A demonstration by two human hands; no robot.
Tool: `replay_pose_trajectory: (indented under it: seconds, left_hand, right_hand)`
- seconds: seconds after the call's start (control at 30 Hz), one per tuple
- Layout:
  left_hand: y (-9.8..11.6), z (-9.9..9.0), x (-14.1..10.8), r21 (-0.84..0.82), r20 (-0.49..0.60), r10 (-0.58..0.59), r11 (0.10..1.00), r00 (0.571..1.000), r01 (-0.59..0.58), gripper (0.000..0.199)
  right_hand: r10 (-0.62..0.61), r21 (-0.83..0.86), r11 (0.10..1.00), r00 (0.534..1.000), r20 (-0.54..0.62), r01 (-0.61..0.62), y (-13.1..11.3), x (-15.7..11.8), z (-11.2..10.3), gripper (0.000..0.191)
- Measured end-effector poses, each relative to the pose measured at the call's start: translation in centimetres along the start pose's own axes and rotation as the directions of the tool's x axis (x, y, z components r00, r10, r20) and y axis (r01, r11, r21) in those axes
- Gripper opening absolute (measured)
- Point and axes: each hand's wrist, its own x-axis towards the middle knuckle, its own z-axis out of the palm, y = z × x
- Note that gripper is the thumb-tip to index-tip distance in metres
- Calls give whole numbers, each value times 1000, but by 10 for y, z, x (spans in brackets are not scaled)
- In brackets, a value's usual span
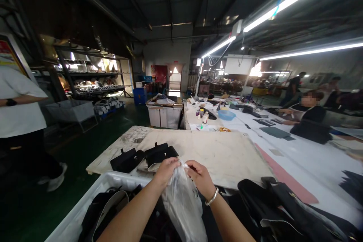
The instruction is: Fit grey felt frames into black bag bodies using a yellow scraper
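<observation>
My left hand (167,170) and my right hand (200,177) are close together at the gathered top of a clear plastic bag (184,208). Fingers of both hands pinch the bag, which hangs down between my forearms. What the bag holds, if anything, I cannot make out. A bracelet circles my right wrist. Just beyond my left hand, two black bags (159,154) with pale edges lie on the cloth-covered table (210,147). Below my arms, more black pieces (99,208) sit in a white plastic bin (73,208).
At the right lies a pile of black bags (263,204). A long white table (249,128) carries a blue basin (226,115), small bottles and dark cut pieces. A co-worker (310,121) sits at its far side. Another person (21,109) stands at the left on the green floor.
</observation>
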Motion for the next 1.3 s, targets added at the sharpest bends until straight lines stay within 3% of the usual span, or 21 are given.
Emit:
replay_pose_trajectory:
  seconds: [0.07, 0.13, 0.23, 0.3, 0.37, 0.43, 0.47, 0.53, 0.6, 0.67, 0.73, 0.83, 0.93, 1.07, 1.13, 1.2, 1.3]
  left_hand:
    - [-7, -5, -2, -72, -66, -79, 995, 995, 74, 21]
    - [-12, -12, -4, -140, -120, -133, 983, 984, 116, 27]
    - [-13, -17, -12, -220, -72, -145, 967, 987, 126, 35]
    - [-9, -15, -20, -255, 20, -116, 960, 993, 117, 39]
    - [-2, -13, -27, -270, 133, -50, 959, 990, 85, 41]
    - [4, -17, -33, -253, 217, 31, 967, 976, 26, 42]
    - [6, -22, -35, -217, 242, 72, 976, 968, -18, 41]
    - [7, -38, -38, -49, 278, 148, 989, 949, -140, 36]
    - [2, -58, -42, 238, 322, 215, 924, 922, -299, 44]
    - [-8, -78, -45, 511, 349, 214, 773, 912, -377, 57]
    - [-21, -95, -48, 667, 306, 172, 663, 936, -340, 48]
    - [-41, -114, -51, 721, 235, 139, 639, 962, -268, 26]
    - [-55, -125, -55, 729, 248, 110, 634, 963, -260, 26]
    - [-65, -116, -67, 691, 250, 138, 668, 958, -276, 39]
    - [-69, -101, -72, 596, 231, 133, 763, 964, -248, 47]
    - [-74, -87, -73, 461, 145, 82, 876, 986, -140, 40]
    - [-82, -83, -69, 272, -102, -11, 961, 995, 39, 24]
  right_hand:
    - [19, 280, 960, 1000, -15, -14, 2, -8, -2, 7]
    - [36, 550, 835, 998, -44, -6, 2, -16, -6, 7]
    - [79, 700, 707, 995, 60, -99, -2, -22, -11, 9]
    - [76, 646, 742, 980, 185, -180, -2, -21, -11, 26]
    - [64, 479, 847, 939, 339, -230, -1, -17, -5, 56]
    - [63, 205, 964, 899, 433, -166, 3, -14, 5, 67]
    - [53, 59, 994, 896, 441, -88, 5, -13, 9, 59]
    - [25, -131, 991, 927, 374, 27, 9, -11, 15, 29]
    - [54, -132, 991, 966, 252, -21, 16, -12, 14, 4]
    - [156, -41, 988, 976, 155, -151, 24, -15, 10, 14]
    - [237, 29, 970, 967, 93, -241, 33, -19, 7, 25]
    - [330, 143, 933, 944, 32, -331, 45, -25, 12, 30]
    - [418, 322, 859, 909, 5, -397, 53, -28, 23, 21]
    - [466, 481, 763, 883, 51, -431, 58, -29, 41, 16]
    - [479, 512, 733, 874, 79, -448, 59, -30, 50, 15]
    - [483, 521, 717, 869, 108, -463, 59, -32, 54, 13]
    - [470, 500, 724, 870, 148, -476, 58, -40, 42, 14]
